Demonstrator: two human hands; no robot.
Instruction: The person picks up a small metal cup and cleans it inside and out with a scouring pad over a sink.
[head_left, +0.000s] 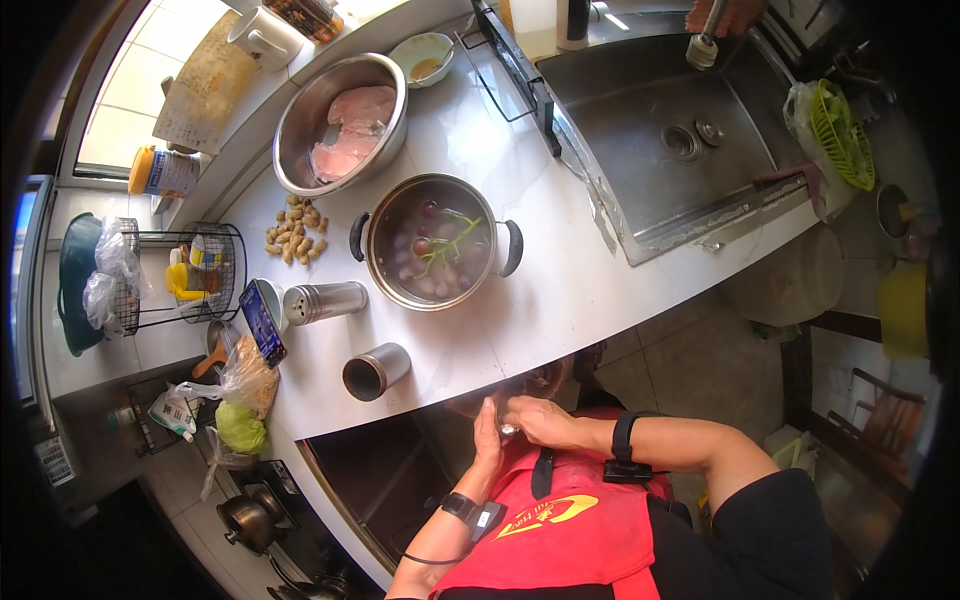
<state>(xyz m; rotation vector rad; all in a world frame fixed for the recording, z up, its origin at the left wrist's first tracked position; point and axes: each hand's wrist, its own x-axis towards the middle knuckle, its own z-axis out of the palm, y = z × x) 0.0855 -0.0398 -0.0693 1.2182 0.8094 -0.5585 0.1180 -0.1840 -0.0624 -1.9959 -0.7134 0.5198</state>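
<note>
My left hand (487, 437) and my right hand (537, 421) meet in front of my red apron (577, 540), just below the counter's front edge. Between them shows a small shiny thing (508, 430), too small to name; whether either hand grips it is unclear. The left fingers point up, while the right ones curl inward. Ahead on the counter stands a two-handled steel pot (375, 277) holding cloudy water, red grapes (421, 247) and a green grape stem (454, 245). Left of it are an open metal canister (390, 363) and a metal shaker (334, 302) with a perforated lid.
Unshelled peanuts (296, 231) lie beside a steel basin (283, 142) with raw meat (352, 131). A small bowl (405, 49) sits behind. A phone (262, 322) leans at the left, near a wire rack (214, 259). The steel sink (637, 112) is at the right.
</note>
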